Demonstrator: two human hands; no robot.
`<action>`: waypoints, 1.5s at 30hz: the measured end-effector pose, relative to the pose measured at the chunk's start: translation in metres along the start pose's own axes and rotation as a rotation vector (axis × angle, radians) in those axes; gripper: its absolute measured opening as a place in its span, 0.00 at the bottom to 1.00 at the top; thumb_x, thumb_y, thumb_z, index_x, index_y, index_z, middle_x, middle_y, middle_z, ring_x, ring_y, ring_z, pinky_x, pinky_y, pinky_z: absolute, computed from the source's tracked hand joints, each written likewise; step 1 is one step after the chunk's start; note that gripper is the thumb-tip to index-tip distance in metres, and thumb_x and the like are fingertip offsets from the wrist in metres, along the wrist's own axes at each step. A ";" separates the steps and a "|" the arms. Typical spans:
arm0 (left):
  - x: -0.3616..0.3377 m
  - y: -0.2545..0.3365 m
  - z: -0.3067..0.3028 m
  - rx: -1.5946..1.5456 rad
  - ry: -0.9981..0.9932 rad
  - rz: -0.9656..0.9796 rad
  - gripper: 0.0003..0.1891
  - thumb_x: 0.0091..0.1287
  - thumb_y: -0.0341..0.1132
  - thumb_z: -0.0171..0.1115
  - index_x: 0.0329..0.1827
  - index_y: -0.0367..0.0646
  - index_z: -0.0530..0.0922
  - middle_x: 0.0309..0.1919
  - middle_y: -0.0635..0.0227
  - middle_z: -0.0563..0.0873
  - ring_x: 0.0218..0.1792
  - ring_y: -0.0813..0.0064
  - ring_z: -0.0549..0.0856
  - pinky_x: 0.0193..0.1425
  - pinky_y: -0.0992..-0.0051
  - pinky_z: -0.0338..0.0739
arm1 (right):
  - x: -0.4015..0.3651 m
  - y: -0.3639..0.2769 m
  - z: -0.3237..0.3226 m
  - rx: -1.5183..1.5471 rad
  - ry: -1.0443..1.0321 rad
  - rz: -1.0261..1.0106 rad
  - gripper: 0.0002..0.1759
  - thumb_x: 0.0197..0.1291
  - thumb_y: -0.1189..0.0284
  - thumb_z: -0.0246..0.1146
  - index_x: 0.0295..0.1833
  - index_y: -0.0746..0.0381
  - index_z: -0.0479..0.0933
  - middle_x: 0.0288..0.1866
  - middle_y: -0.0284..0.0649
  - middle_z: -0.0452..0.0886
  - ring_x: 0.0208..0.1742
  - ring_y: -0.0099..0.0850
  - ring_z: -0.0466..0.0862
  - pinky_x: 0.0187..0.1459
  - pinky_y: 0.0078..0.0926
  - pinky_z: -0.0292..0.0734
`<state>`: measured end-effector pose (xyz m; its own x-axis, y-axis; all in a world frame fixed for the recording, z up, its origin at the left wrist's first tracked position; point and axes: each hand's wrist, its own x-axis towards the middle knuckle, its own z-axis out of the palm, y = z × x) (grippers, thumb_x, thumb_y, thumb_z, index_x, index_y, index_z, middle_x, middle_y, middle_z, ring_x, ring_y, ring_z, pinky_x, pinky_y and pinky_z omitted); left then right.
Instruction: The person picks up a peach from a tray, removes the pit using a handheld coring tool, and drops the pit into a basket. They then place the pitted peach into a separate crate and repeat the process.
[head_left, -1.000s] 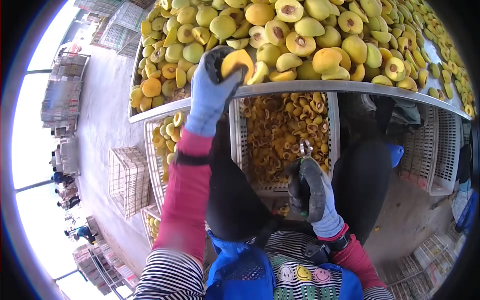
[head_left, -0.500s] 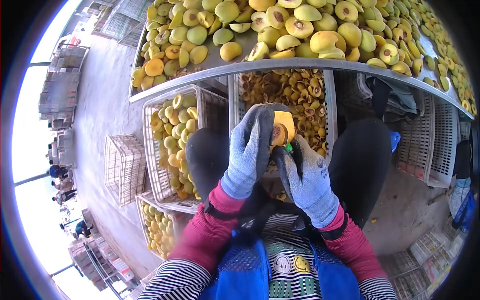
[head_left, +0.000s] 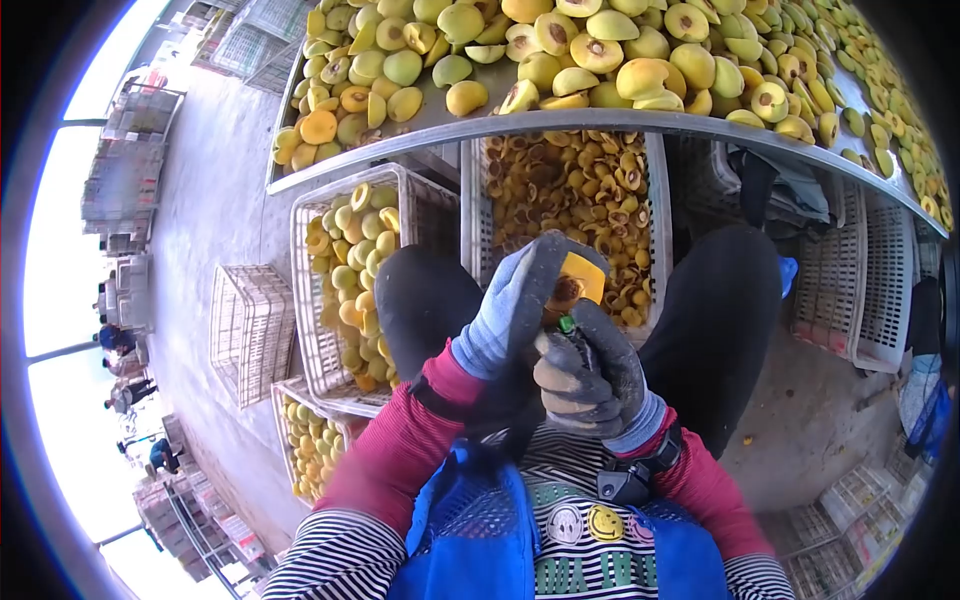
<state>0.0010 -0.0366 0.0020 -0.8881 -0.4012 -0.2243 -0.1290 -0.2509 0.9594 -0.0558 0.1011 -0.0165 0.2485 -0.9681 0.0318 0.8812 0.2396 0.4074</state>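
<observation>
Gloved in blue and dark grey, my left hand [head_left: 510,300] is closed around a yellow peach half [head_left: 582,276]. The cut face, with a brown pit hollow, is turned toward my right hand. My right hand [head_left: 595,375] is curled round a small tool with a green part [head_left: 567,324], held against the lower edge of the fruit. Most of the tool is hidden by the fingers, so its tip does not show. Both hands are over my lap, in front of a crate [head_left: 655,190] with brownish peach scraps [head_left: 565,195].
A metal-edged table [head_left: 430,139] heaped with peach halves [head_left: 600,55] spans the top. To the left stand a crate of peach halves [head_left: 302,300], another crate [head_left: 252,335] and a lower filled one [head_left: 283,440]. Stacked crates [head_left: 850,270] are at right. People stand far left.
My left hand has moved slightly down and right with the peach half, tilting it. My right hand has rolled over, so its curled fingers now face up, with the green-ended tool still in it.
</observation>
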 end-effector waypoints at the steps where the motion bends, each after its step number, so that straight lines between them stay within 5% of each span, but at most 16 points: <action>1: -0.004 -0.004 0.001 -0.199 0.033 -0.200 0.24 0.74 0.46 0.40 0.54 0.30 0.73 0.46 0.59 0.82 0.46 0.73 0.81 0.57 0.75 0.72 | 0.002 0.001 -0.001 -0.025 -0.122 -0.025 0.28 0.69 0.46 0.43 0.39 0.62 0.69 0.16 0.31 0.65 0.09 0.15 0.61 0.06 0.12 0.58; 4: -0.029 -0.038 -0.014 1.025 0.431 0.609 0.19 0.68 0.31 0.53 0.61 0.33 0.68 0.50 0.54 0.79 0.47 0.66 0.81 0.56 0.67 0.75 | 0.005 -0.013 0.002 0.075 -0.265 -0.023 0.27 0.68 0.47 0.44 0.40 0.62 0.67 0.18 0.34 0.68 0.11 0.17 0.67 0.09 0.11 0.64; 6: -0.038 -0.009 -0.053 -0.339 0.608 0.353 0.24 0.64 0.27 0.57 0.63 0.34 0.65 0.52 0.51 0.77 0.49 0.60 0.81 0.56 0.61 0.75 | 0.002 -0.020 -0.005 0.075 -0.240 -0.043 0.27 0.69 0.48 0.43 0.42 0.63 0.69 0.20 0.35 0.69 0.12 0.17 0.66 0.10 0.11 0.63; 8: -0.045 0.019 -0.128 0.751 0.862 0.226 0.25 0.63 0.35 0.62 0.60 0.34 0.68 0.50 0.48 0.78 0.49 0.57 0.80 0.55 0.61 0.75 | -0.002 -0.019 -0.014 0.009 -0.029 -0.154 0.26 0.70 0.50 0.43 0.45 0.64 0.71 0.23 0.35 0.70 0.14 0.17 0.64 0.12 0.12 0.61; 10: -0.036 0.030 -0.162 1.522 0.868 -0.315 0.22 0.62 0.40 0.63 0.56 0.37 0.73 0.48 0.47 0.79 0.46 0.54 0.80 0.52 0.64 0.76 | 0.003 -0.025 -0.017 -0.070 -0.031 -0.147 0.24 0.71 0.53 0.45 0.49 0.64 0.72 0.25 0.34 0.71 0.16 0.18 0.63 0.13 0.14 0.60; 13: 0.016 0.056 -0.125 1.278 0.809 0.166 0.16 0.62 0.42 0.64 0.46 0.40 0.81 0.39 0.59 0.84 0.39 0.66 0.84 0.43 0.70 0.76 | 0.013 -0.026 -0.007 -0.313 0.360 -0.219 0.20 0.69 0.57 0.49 0.53 0.61 0.72 0.29 0.34 0.73 0.20 0.20 0.67 0.17 0.17 0.63; 19: 0.176 0.051 -0.124 1.661 0.427 -0.131 0.31 0.52 0.58 0.64 0.56 0.51 0.76 0.51 0.61 0.81 0.55 0.61 0.78 0.56 0.64 0.74 | 0.016 -0.029 0.007 -0.622 0.625 -0.339 0.23 0.67 0.55 0.53 0.57 0.60 0.70 0.29 0.33 0.74 0.23 0.20 0.71 0.21 0.17 0.66; 24: 0.187 0.051 -0.137 1.473 0.236 -0.023 0.31 0.50 0.51 0.68 0.56 0.48 0.76 0.45 0.61 0.83 0.49 0.66 0.82 0.54 0.70 0.75 | 0.013 -0.040 0.017 -0.732 0.703 -0.441 0.22 0.67 0.56 0.53 0.56 0.62 0.71 0.25 0.31 0.74 0.18 0.18 0.70 0.17 0.16 0.64; 28: 0.120 0.034 -0.085 0.150 0.318 0.345 0.23 0.62 0.45 0.59 0.54 0.37 0.76 0.40 0.63 0.83 0.44 0.79 0.81 0.49 0.78 0.76 | 0.021 -0.039 0.028 -0.889 0.735 -0.667 0.20 0.69 0.58 0.51 0.53 0.65 0.72 0.21 0.30 0.73 0.13 0.16 0.67 0.13 0.14 0.61; 32: 0.051 0.021 -0.019 -0.442 0.144 0.098 0.28 0.67 0.45 0.52 0.63 0.32 0.67 0.51 0.60 0.78 0.48 0.71 0.80 0.53 0.74 0.75 | 0.025 -0.042 0.041 -1.090 0.727 -0.660 0.14 0.67 0.64 0.56 0.47 0.65 0.72 0.21 0.34 0.73 0.12 0.25 0.70 0.16 0.22 0.65; 34: 0.032 0.012 0.001 -0.578 0.177 0.041 0.29 0.66 0.49 0.53 0.62 0.34 0.69 0.52 0.59 0.78 0.50 0.69 0.79 0.55 0.72 0.75 | 0.030 -0.050 0.018 -2.592 0.421 -1.540 0.08 0.64 0.71 0.57 0.43 0.66 0.71 0.21 0.40 0.73 0.18 0.37 0.75 0.21 0.30 0.68; 35: 0.027 0.009 0.005 -0.584 0.214 0.049 0.27 0.67 0.48 0.53 0.61 0.34 0.69 0.52 0.60 0.78 0.50 0.68 0.79 0.55 0.72 0.75 | 0.029 -0.032 0.031 -1.934 0.616 -1.158 0.05 0.61 0.77 0.57 0.40 0.67 0.70 0.22 0.45 0.72 0.25 0.45 0.78 0.26 0.35 0.70; 38: 0.019 0.002 0.005 -0.193 0.288 0.136 0.24 0.70 0.46 0.51 0.59 0.35 0.70 0.52 0.60 0.78 0.50 0.69 0.79 0.56 0.72 0.74 | 0.025 -0.026 0.024 -2.036 0.697 -0.908 0.05 0.62 0.76 0.56 0.40 0.67 0.69 0.23 0.47 0.73 0.25 0.45 0.78 0.27 0.35 0.70; 39: 0.018 0.003 0.005 0.203 0.310 0.207 0.21 0.71 0.43 0.50 0.58 0.35 0.70 0.52 0.61 0.78 0.50 0.70 0.79 0.56 0.72 0.74 | 0.024 -0.023 0.022 -1.958 0.673 -0.948 0.06 0.61 0.76 0.57 0.41 0.66 0.68 0.23 0.47 0.73 0.25 0.46 0.77 0.27 0.36 0.70; 43: 0.011 -0.009 0.009 -0.085 0.312 0.286 0.17 0.71 0.33 0.49 0.59 0.32 0.68 0.51 0.60 0.79 0.49 0.74 0.79 0.54 0.76 0.74 | 0.025 -0.014 0.006 -2.221 0.370 -1.370 0.08 0.64 0.71 0.56 0.40 0.65 0.68 0.22 0.42 0.73 0.18 0.40 0.75 0.22 0.31 0.69; 45: 0.009 -0.002 0.009 0.099 0.299 0.283 0.17 0.70 0.29 0.49 0.60 0.32 0.67 0.50 0.59 0.79 0.49 0.74 0.79 0.54 0.76 0.74 | 0.019 0.004 0.011 -1.305 0.612 -0.815 0.15 0.67 0.61 0.54 0.40 0.63 0.70 0.20 0.35 0.70 0.12 0.29 0.68 0.14 0.25 0.65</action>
<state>-0.0104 -0.0321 -0.0006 -0.7294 -0.6836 0.0244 0.0466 -0.0142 0.9988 -0.0525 0.0831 -0.0044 -0.5853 -0.7674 -0.2619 0.4945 -0.0818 -0.8653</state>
